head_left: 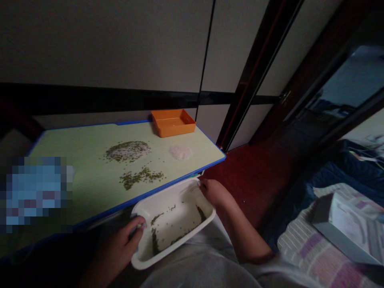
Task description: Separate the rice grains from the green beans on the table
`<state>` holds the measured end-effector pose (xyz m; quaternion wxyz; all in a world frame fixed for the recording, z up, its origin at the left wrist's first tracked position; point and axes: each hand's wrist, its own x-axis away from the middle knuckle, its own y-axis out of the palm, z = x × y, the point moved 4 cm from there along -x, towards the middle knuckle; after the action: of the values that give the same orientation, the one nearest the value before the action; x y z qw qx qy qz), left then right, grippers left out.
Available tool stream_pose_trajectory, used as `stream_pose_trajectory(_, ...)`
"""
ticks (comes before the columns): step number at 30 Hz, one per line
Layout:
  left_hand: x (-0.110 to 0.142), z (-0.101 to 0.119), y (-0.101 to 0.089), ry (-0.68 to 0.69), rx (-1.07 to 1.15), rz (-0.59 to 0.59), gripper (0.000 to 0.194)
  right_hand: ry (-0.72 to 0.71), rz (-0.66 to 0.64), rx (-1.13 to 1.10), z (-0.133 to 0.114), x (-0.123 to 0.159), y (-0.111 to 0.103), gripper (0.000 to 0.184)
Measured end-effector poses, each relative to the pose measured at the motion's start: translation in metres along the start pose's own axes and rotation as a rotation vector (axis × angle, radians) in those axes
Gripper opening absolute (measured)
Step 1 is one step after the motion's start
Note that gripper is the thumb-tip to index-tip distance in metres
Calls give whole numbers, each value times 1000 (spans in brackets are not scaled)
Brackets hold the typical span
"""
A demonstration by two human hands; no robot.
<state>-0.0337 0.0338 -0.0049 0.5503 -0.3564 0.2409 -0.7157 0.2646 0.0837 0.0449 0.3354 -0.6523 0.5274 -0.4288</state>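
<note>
A white plastic basin (pixel 180 219) is held just below the table's near edge, over my lap. Small dark green bits, like beans or seeds, lie scattered inside it, mostly along its sides. My left hand (pixel 129 237) is closed on the basin's left rim, and my right hand (pixel 212 191) grips its far right corner. On the table lie a mixed pile of green bits and pale grains (pixel 128 152), a smaller heap of green bits (pixel 140 177) nearer to me, and a pale white heap of grains (pixel 180 152) to the right.
An orange open box (pixel 176 127) stands at the far edge of the pale yellow, blue-edged table (pixel 90 196). A blurred-out blue object (pixel 37 188) lies at the left. Cabinet doors (pixel 105 48) rise behind. At the right are a bed (pixel 318 224) and a grey box (pixel 327 216).
</note>
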Motion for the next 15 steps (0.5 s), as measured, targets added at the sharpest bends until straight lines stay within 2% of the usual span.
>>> stream_pose_trajectory(2, 6, -10, -8, 17, -32, 45, 40, -32, -14, 5, -8, -3, 8, 36)
stream_pose_trajectory(5, 15, -27, -21, -80, -106, 33, 49, -90, -17, -5, -19, -7, 27, 36)
stream_pose_trajectory(8, 22, -35, -37, -104, -186, 83, 50, -134, -12, -47, -31, -9, 48, 36)
stream_pose_trajectory(12, 32, -43, -43, -122, -259, 32, 57, -146, 9, -62, -43, -7, 65, 34)
stream_pose_trajectory(15, 43, -42, -44, -110, -332, 56, 57, -140, 30, -62, -46, -4, 71, 33)
